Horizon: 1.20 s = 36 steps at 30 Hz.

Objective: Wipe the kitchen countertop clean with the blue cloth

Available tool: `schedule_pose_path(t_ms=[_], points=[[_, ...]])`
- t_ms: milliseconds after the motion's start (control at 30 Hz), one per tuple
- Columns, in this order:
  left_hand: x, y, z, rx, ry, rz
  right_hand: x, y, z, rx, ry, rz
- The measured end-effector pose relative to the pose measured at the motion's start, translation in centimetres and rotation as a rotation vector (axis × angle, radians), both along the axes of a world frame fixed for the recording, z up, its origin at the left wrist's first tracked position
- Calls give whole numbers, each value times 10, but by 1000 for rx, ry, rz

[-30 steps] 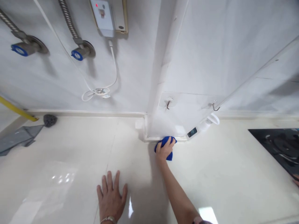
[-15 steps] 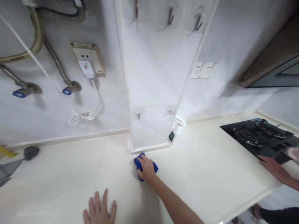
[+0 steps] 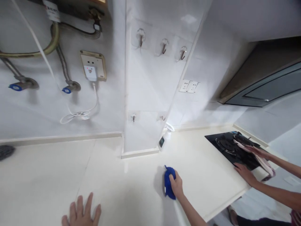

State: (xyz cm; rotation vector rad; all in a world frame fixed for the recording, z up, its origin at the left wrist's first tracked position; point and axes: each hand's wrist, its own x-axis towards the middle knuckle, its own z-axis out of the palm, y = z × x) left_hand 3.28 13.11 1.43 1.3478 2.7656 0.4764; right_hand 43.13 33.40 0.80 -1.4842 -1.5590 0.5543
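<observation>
A blue cloth (image 3: 169, 183) is bunched under the fingers of my right hand (image 3: 176, 185), right of the pillar's base on the pale countertop (image 3: 113, 182). My right hand is closed round the cloth's right side. At the bottom, left of centre, my left hand (image 3: 81, 213) lies with its fingers spread on the countertop and holds nothing. A white spray bottle (image 3: 165, 138) with a dark label stands against the pillar's right corner, beyond the cloth.
At the right, another person's hands are at the black gas stove (image 3: 218, 142), one on a pinkish cloth (image 3: 264, 161). A white pillar (image 3: 145, 131) with hooks juts out. A dark scrubber (image 3: 6, 152) lies far left.
My right hand has moved right with the blue cloth, away from the pillar's base. The view has shifted, showing more of the stove and the other person's arms.
</observation>
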Motion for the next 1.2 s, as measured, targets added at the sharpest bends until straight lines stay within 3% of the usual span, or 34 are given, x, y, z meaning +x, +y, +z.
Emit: schedule_pose_path(t_ms=[67,167,267,367,533,700,933,1067,1200], points=[[1,0,-1,-11,32,5,-11,23,12,15,91,-49],[2,-2,-3,-21,79,-13,-55,60,22,146,62,-125],[2,-4,-4,-31,130,-1,-109,93,15,215,-20,-154],[1,-5,-7,-44,177,-13,-158,106,-4,202,-50,-198],[0,-8,-8,-86,162,-9,-231,78,-33,226,-150,-201],[2,-8,4,-121,161,-41,-281,46,-41,314,-272,-117],[2,-8,3,-100,149,-37,-275,38,-36,347,-353,74],[0,-7,-1,-63,159,-41,-279,21,-19,299,-450,382],[-2,-6,-2,-38,151,-44,-285,-7,7,145,-521,643]])
